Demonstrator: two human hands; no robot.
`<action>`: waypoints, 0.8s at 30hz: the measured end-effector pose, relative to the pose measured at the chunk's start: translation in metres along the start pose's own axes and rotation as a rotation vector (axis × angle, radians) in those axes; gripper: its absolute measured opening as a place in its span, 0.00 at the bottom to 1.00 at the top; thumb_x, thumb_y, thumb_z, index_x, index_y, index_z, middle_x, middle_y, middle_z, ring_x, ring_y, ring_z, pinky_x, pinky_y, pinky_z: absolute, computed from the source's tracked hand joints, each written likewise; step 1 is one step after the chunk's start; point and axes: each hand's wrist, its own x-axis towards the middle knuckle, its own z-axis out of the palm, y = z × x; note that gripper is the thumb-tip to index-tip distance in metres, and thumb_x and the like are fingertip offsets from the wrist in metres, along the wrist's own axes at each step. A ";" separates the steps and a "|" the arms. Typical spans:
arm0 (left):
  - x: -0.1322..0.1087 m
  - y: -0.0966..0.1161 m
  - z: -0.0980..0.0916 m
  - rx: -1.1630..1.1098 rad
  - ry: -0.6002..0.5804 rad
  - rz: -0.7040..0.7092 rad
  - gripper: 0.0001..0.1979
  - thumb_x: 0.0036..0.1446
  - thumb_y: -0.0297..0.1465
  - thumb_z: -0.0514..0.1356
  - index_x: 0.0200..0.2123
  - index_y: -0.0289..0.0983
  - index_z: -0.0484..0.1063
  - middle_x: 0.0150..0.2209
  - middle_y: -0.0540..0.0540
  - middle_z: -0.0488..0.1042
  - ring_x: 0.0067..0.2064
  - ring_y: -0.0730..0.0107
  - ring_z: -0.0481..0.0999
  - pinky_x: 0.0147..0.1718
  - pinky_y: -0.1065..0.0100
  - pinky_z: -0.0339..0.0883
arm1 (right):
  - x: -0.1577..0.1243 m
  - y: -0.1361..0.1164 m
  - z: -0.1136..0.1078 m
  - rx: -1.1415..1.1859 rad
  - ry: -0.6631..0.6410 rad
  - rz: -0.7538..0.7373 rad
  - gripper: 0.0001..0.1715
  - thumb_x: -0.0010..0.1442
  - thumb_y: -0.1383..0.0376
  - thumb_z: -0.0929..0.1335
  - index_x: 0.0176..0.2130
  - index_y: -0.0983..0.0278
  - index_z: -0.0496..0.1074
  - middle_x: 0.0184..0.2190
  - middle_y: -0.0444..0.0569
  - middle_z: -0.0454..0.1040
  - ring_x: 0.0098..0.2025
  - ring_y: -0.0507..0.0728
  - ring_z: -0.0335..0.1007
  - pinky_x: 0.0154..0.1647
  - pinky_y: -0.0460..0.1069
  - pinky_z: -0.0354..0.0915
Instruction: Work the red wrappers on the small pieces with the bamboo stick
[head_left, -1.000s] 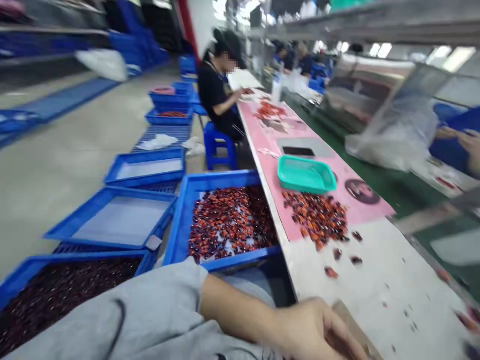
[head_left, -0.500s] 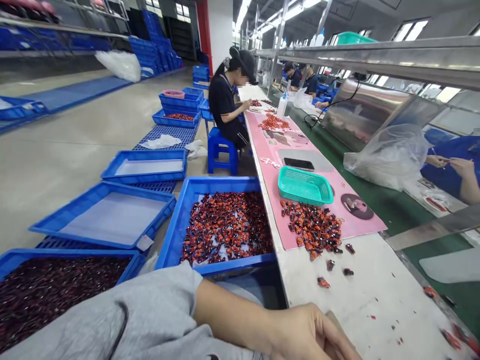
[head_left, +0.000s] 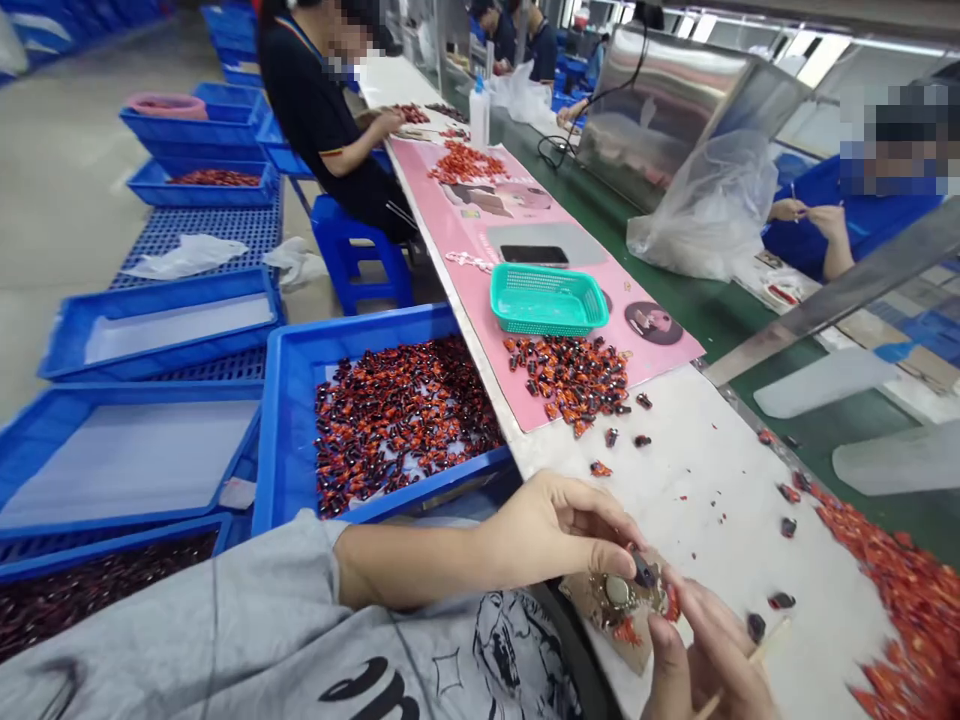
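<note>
Near the table's front edge, my left hand (head_left: 551,530) pinches a small black plastic part (head_left: 644,572) between thumb and fingers. My right hand (head_left: 697,650) meets it from the right, with a small red part (head_left: 673,603) at its fingertips. A thin wooden stick (head_left: 772,638) also lies in the right hand, its tip pointing out past the fingers. Under the hands is a stained brown board (head_left: 600,625) with a pale round blob and red scraps on it. A pile of joined black-and-red pieces (head_left: 574,375) lies farther up the table.
A green basket (head_left: 550,312) stands on the pink mat (head_left: 480,290), by a phone (head_left: 534,255). Red parts (head_left: 907,580) heap at the right. A blue tray (head_left: 274,430) of pieces adjoins the table's left edge. Co-workers sit beyond and across.
The view has swung right and down. My right hand, the board and the red heap have come into view; my left hand now shows with the black part.
</note>
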 end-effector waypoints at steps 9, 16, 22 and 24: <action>-0.013 0.009 -0.009 0.449 -0.054 0.268 0.15 0.54 0.39 0.71 0.36 0.31 0.84 0.34 0.38 0.83 0.36 0.67 0.82 0.39 0.69 0.77 | 0.004 -0.010 0.007 0.038 -0.073 -0.060 0.22 0.59 0.79 0.72 0.51 0.60 0.77 0.41 0.49 0.80 0.43 0.57 0.79 0.39 0.51 0.77; -0.014 0.004 -0.007 0.368 0.001 0.198 0.16 0.52 0.39 0.73 0.36 0.31 0.83 0.34 0.39 0.83 0.34 0.68 0.82 0.37 0.70 0.78 | 0.005 -0.009 0.014 0.003 -0.075 -0.103 0.24 0.58 0.80 0.73 0.51 0.62 0.76 0.42 0.48 0.79 0.44 0.55 0.79 0.41 0.48 0.76; -0.013 0.005 -0.008 0.447 -0.016 0.292 0.16 0.55 0.40 0.71 0.34 0.30 0.82 0.30 0.40 0.81 0.31 0.71 0.80 0.33 0.73 0.75 | 0.005 -0.014 0.018 -0.030 -0.043 -0.121 0.21 0.57 0.79 0.73 0.49 0.64 0.76 0.38 0.47 0.77 0.40 0.53 0.77 0.38 0.48 0.76; -0.010 0.005 -0.009 0.530 -0.057 0.457 0.13 0.57 0.36 0.69 0.29 0.31 0.81 0.28 0.40 0.81 0.30 0.71 0.80 0.32 0.74 0.74 | 0.005 -0.017 0.021 -0.025 -0.033 -0.116 0.19 0.58 0.81 0.72 0.46 0.65 0.75 0.37 0.47 0.77 0.39 0.52 0.76 0.35 0.48 0.75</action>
